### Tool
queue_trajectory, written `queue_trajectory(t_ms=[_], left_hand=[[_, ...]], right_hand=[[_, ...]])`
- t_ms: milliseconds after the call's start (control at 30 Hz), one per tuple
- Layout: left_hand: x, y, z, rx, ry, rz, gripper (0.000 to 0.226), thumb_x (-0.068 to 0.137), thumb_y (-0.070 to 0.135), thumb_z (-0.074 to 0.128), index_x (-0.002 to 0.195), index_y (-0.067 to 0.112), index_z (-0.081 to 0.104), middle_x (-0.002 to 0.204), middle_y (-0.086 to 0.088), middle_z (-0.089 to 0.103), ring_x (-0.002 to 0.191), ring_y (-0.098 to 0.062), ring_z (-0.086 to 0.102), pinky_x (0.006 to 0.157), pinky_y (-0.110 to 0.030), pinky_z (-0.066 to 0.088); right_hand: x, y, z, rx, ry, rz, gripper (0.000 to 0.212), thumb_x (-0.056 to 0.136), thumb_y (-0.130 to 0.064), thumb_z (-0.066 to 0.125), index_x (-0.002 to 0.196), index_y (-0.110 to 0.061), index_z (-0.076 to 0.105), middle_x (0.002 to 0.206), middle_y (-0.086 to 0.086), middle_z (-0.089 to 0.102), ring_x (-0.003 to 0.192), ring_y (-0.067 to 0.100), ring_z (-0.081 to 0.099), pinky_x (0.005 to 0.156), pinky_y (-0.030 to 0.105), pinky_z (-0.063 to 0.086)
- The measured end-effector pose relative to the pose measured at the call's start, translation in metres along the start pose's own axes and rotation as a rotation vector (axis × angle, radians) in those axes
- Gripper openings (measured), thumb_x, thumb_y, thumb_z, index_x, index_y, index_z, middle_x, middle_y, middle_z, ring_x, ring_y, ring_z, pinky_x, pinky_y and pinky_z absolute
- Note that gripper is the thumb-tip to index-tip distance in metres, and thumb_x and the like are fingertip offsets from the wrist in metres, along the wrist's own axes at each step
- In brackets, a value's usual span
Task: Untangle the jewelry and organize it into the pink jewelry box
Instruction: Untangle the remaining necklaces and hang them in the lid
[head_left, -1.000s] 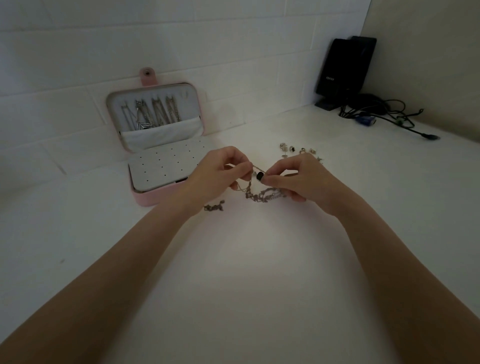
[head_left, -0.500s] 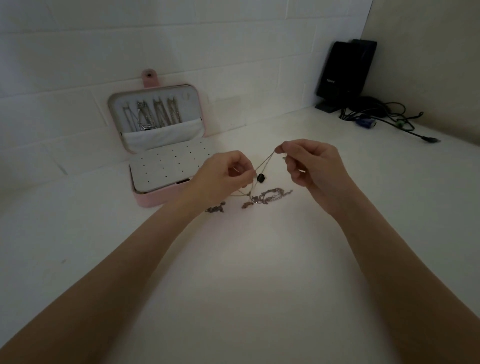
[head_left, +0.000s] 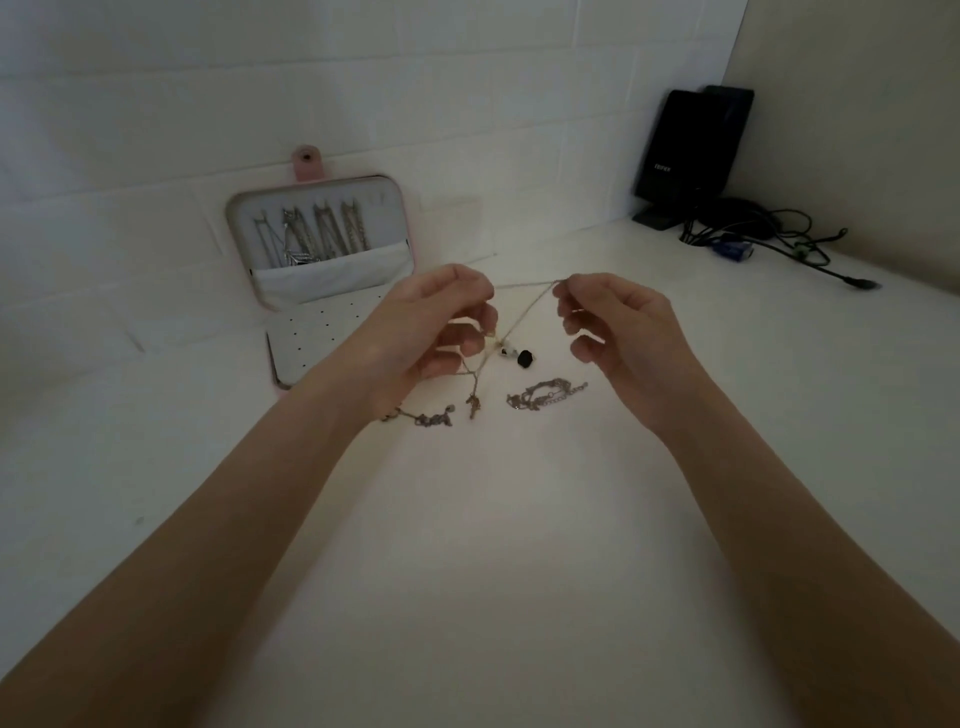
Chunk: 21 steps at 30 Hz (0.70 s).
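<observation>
At center frame, a person's left hand (head_left: 436, 325) and right hand (head_left: 621, 332) each pinch a thin necklace (head_left: 524, 306) above a white table (head_left: 493, 571), the chain stretched between them and its black bead (head_left: 525, 358) dangling below. Two loose chains, one (head_left: 545, 399) under the right hand and one (head_left: 428, 417) by the left wrist, lie on the table. The pink jewelry box (head_left: 322, 275) stands open at upper left, chains hung in its lid. A black speaker (head_left: 691, 150) and cables (head_left: 769, 244) sit upper right.

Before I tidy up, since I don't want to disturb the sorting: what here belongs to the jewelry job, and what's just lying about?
Job: chain pinched by left hand and right hand; black bead; bracelet; loose chain; pink box.
Lying about: speaker; cables.
</observation>
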<state>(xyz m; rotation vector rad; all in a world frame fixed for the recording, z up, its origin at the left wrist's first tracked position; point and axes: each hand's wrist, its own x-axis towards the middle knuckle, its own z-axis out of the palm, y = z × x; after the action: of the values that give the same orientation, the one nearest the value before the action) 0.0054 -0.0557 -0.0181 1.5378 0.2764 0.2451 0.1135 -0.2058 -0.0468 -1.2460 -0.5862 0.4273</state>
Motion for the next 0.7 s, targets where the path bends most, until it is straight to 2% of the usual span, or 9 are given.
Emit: queue_trajectory(t_ms=[33, 100, 200, 300, 400, 533, 633, 700], left_hand=[[-0.001, -0.001, -0.001, 0.057, 0.021, -0.001, 0.016, 0.092, 0.020, 0.054, 0.076, 0.021, 0.054, 0.065, 0.005, 0.059, 0.049, -0.008, 0.046, 0.069, -0.030, 0.036], [-0.002, -0.002, -0.002, 0.111, 0.049, -0.003, 0.016, 0.091, 0.018, 0.056, 0.076, 0.021, 0.056, 0.063, 0.006, 0.058, 0.048, -0.007, 0.045, 0.077, -0.036, 0.034], [-0.003, -0.003, -0.001, 0.166, 0.059, 0.005, 0.014, 0.090, 0.014, 0.057, 0.077, 0.020, 0.058, 0.062, 0.006, 0.055, 0.051, -0.007, 0.044, 0.077, -0.036, 0.034], [-0.003, -0.004, -0.002, 0.217, 0.054, 0.021, 0.011, 0.089, 0.011, 0.059, 0.081, 0.017, 0.058, 0.059, 0.006, 0.053, 0.054, -0.007, 0.044, 0.070, -0.032, 0.036], [-0.002, -0.007, -0.003, 0.262, 0.057, 0.030, 0.007, 0.088, 0.010, 0.061, 0.084, 0.016, 0.058, 0.058, 0.005, 0.051, 0.054, -0.010, 0.043, 0.054, -0.021, 0.037], [0.002, -0.009, -0.005, 0.419, 0.044, 0.089, 0.009, 0.086, 0.011, 0.065, 0.091, 0.019, 0.062, 0.065, 0.004, 0.054, 0.057, -0.009, 0.048, 0.054, -0.015, 0.043], [0.004, -0.009, -0.003, 0.508, 0.075, 0.133, 0.010, 0.090, 0.013, 0.059, 0.092, 0.018, 0.068, 0.064, 0.004, 0.050, 0.055, -0.003, 0.047, 0.053, -0.011, 0.042], [0.005, -0.007, -0.002, 0.445, 0.113, 0.130, 0.018, 0.093, 0.015, 0.054, 0.085, 0.018, 0.070, 0.062, 0.002, 0.044, 0.056, -0.007, 0.042, 0.052, -0.012, 0.041]], right_hand=[[0.000, -0.002, -0.001, 0.079, 0.007, 0.011, 0.020, 0.095, -0.013, 0.050, 0.080, -0.008, 0.063, 0.072, 0.000, 0.061, 0.064, 0.010, 0.054, 0.053, 0.019, 0.041], [0.000, -0.004, -0.002, 0.185, 0.013, 0.042, 0.021, 0.096, -0.016, 0.048, 0.079, -0.011, 0.060, 0.077, -0.001, 0.065, 0.072, 0.011, 0.060, 0.062, 0.019, 0.045], [0.000, -0.003, 0.001, 0.284, 0.010, 0.121, 0.024, 0.097, -0.017, 0.045, 0.077, -0.011, 0.056, 0.083, 0.003, 0.069, 0.081, 0.016, 0.067, 0.071, 0.024, 0.053], [-0.001, -0.001, 0.004, 0.302, -0.016, 0.179, 0.025, 0.098, -0.014, 0.041, 0.076, -0.009, 0.052, 0.078, 0.007, 0.069, 0.079, 0.023, 0.070, 0.073, 0.029, 0.057], [-0.001, -0.001, 0.006, 0.273, -0.055, 0.192, 0.024, 0.098, -0.013, 0.040, 0.077, -0.011, 0.051, 0.068, 0.005, 0.066, 0.078, 0.023, 0.069, 0.071, 0.029, 0.056], [-0.001, -0.005, 0.015, 0.403, -0.098, 0.206, 0.024, 0.098, -0.015, 0.041, 0.076, -0.012, 0.050, 0.057, 0.001, 0.055, 0.064, 0.017, 0.063, 0.069, 0.028, 0.055], [0.005, -0.018, 0.027, 0.455, -0.155, 0.198, 0.022, 0.098, -0.017, 0.041, 0.077, -0.013, 0.048, 0.057, -0.002, 0.049, 0.050, 0.011, 0.048, 0.053, 0.021, 0.045], [0.010, -0.031, 0.034, 0.410, -0.198, 0.161, 0.020, 0.097, -0.017, 0.042, 0.080, -0.013, 0.049, 0.062, -0.002, 0.051, 0.046, 0.008, 0.038, 0.041, 0.017, 0.032]])
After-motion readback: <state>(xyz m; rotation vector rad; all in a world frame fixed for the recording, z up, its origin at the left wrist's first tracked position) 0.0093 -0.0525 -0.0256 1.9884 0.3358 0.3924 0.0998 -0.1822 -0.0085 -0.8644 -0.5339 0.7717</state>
